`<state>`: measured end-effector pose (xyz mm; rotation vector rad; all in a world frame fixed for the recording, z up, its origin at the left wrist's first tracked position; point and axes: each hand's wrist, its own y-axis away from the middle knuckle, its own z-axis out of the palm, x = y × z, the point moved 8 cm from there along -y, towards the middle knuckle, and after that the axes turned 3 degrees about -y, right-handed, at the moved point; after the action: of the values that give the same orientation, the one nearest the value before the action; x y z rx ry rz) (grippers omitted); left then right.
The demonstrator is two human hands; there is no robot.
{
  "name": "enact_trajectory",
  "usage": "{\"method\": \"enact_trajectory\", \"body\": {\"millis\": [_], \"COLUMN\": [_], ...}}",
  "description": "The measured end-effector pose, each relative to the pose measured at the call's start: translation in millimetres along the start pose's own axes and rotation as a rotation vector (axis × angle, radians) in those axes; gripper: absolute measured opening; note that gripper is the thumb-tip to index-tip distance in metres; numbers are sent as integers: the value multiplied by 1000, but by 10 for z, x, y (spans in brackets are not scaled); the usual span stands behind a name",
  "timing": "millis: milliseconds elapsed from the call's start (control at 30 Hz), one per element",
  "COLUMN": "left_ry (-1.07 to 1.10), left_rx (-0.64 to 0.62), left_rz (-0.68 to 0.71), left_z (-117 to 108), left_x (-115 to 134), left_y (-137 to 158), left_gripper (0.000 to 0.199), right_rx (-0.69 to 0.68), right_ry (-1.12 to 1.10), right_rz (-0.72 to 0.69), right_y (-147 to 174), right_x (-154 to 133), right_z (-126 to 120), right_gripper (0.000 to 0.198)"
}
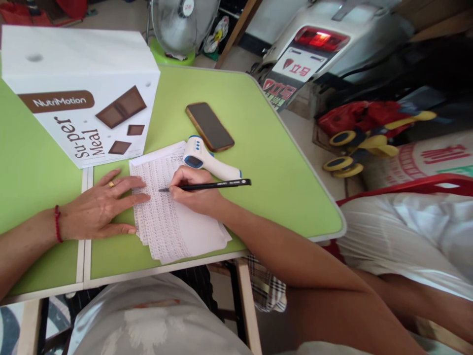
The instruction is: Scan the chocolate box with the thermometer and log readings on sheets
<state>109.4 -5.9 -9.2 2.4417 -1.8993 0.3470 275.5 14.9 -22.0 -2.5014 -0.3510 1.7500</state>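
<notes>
My left hand point(105, 204) lies flat on the green table point(266, 128), fingers spread, with the fingertips on the left edge of the paper sheets point(199, 231). It wears a gold ring and a red string bracelet point(57, 223). Between the fingers of my right hand point(195, 190) is a black pen point(221, 185), its tip at the handwritten lines. The stacked sheets bear rows of dense writing on the left and upper parts; the lower right is blank. Just beyond my right hand lies a white and blue infrared thermometer point(210, 160), partly over the paper's top edge.
A black-screened phone point(210, 125) in a brown case lies beyond the thermometer. A large white NutriMotion box point(111, 113) stands at the left. Past the table are a fan point(181, 24), a scooter point(321, 39) and yellow-wheeled items point(343, 153). Another person's white-clothed lap point(399, 236) is at the right.
</notes>
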Motion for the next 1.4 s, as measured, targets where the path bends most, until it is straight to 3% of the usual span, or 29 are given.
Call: {"method": "enact_trajectory", "body": {"millis": [500, 1400], "left_ry": [-9, -31], "left_rx": [4, 31], "left_rz": [3, 25], "left_z": [6, -9], "left_x": [4, 24], "left_y": [-7, 0], "left_gripper": [57, 57], "right_rx": [96, 43], "right_ry": [-106, -74], "right_rz": [-7, -51], "right_y": [-8, 8], "right_x": [30, 37], "right_z": [-36, 77], "right_gripper": [7, 5]}}
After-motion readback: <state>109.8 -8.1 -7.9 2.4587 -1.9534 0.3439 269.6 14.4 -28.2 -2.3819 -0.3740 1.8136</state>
